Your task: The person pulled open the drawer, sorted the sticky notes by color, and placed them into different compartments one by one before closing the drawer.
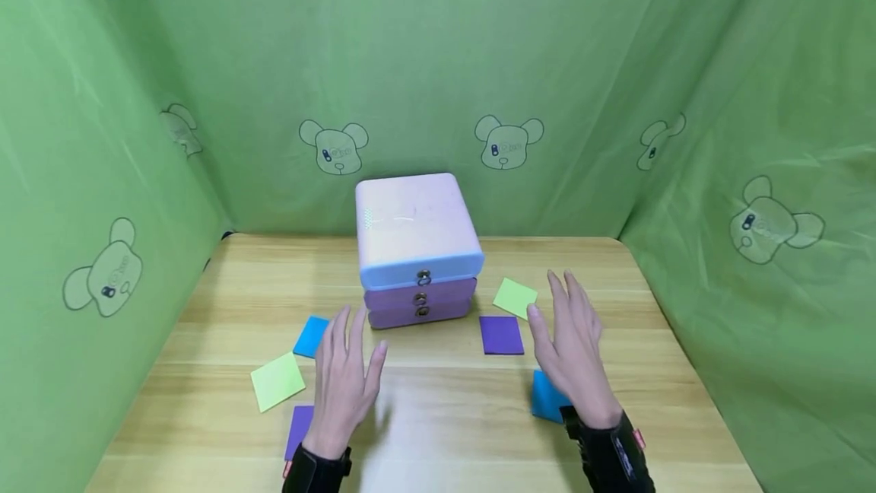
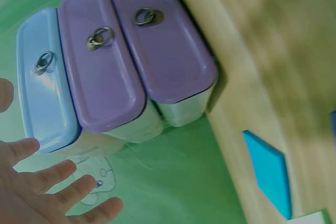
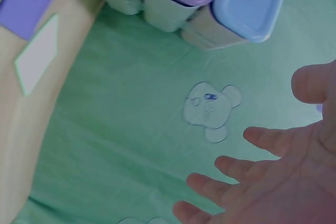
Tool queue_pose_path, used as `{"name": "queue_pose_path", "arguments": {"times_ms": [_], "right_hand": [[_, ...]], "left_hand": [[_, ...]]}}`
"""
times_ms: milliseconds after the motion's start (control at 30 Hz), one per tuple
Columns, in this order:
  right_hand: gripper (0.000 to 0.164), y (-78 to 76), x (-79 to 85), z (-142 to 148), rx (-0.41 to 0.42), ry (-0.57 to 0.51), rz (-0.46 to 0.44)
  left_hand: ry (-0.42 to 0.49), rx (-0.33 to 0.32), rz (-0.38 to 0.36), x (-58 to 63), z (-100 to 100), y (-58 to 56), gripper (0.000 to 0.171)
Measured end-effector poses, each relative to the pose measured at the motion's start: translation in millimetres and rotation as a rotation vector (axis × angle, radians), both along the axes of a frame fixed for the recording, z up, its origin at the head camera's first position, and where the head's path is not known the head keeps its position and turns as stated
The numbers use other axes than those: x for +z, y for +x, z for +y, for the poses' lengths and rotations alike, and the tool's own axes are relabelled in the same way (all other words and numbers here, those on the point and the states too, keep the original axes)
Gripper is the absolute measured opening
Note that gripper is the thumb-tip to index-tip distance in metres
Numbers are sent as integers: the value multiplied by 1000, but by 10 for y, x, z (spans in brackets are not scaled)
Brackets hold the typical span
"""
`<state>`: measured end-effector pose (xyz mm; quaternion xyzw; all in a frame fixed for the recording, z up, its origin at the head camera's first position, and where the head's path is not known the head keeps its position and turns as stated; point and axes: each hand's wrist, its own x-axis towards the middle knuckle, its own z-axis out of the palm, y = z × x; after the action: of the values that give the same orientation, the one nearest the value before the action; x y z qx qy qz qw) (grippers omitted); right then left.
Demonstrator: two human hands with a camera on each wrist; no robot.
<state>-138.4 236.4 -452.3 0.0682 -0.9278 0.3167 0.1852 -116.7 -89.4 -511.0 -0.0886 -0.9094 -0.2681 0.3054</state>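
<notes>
A small three-drawer box point(image 1: 417, 230) stands at the back middle of the table, with one blue drawer front point(image 2: 47, 85) above two purple ones, each with a ring pull point(image 2: 100, 39). My left hand point(image 1: 342, 383) hovers in front of it to the left, fingers spread and holding nothing. On the other side my right hand point(image 1: 571, 345) is held above the table, its fingers straight and nothing in them. Near the left hand lie a blue sticky-note pad point(image 1: 311, 336), a green one point(image 1: 277, 381) and a purple one point(image 1: 299, 430), partly hidden. A blue pad point(image 1: 547, 398) sits partly under the right hand.
Right of the box, a green pad point(image 1: 515, 298) and a purple pad point(image 1: 502, 335) lie on the wooden table point(image 1: 438, 432). Green cloth point(image 1: 424, 44) with bear-head prints encloses the table at the back and both sides.
</notes>
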Motion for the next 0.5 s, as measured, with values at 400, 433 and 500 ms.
{"name": "queue_pose_path", "arguments": {"times_ms": [400,433,500], "right_hand": [[63,-311,287,-363,135,45,11],[63,-344,305,-400,154,45,4],[62,-419,338,-474,195,45,-7]], "left_hand": [[-38,-46,86,327,50,-278,62],[-45,-50,91,357,50,-313,61],[-54,-61,104,408,48,-393,60]]}}
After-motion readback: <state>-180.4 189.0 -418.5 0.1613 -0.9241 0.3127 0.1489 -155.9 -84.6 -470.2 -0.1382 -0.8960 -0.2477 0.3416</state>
